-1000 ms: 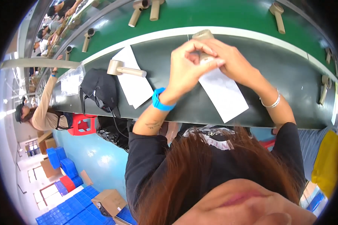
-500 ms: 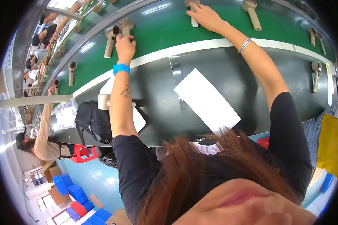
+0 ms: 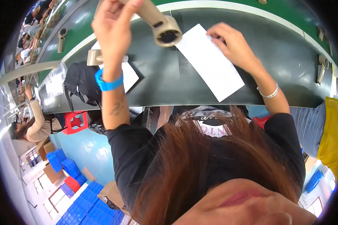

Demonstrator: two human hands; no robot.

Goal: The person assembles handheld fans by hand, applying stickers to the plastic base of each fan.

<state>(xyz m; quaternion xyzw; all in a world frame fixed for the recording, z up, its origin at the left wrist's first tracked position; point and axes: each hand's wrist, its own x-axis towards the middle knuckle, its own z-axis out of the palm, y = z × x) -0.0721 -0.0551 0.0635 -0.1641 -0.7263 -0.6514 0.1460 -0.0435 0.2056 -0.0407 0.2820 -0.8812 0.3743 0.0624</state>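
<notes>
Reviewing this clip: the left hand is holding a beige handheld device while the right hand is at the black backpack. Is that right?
Not quite: the head view shows the right hand at the white sheet's edge. The left hand does hold a beige handheld device.

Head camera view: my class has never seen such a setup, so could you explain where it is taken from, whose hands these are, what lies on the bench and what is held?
No machine here: a person works bare-handed, wearing a fisheye camera that looks down and bends straight edges. The left hand holds a beige device with a handle and a round head. The right hand is at the edge of a white sheet; whether it grips it is unclear. The dark bench also bears a black bag and a second beige device.
</notes>
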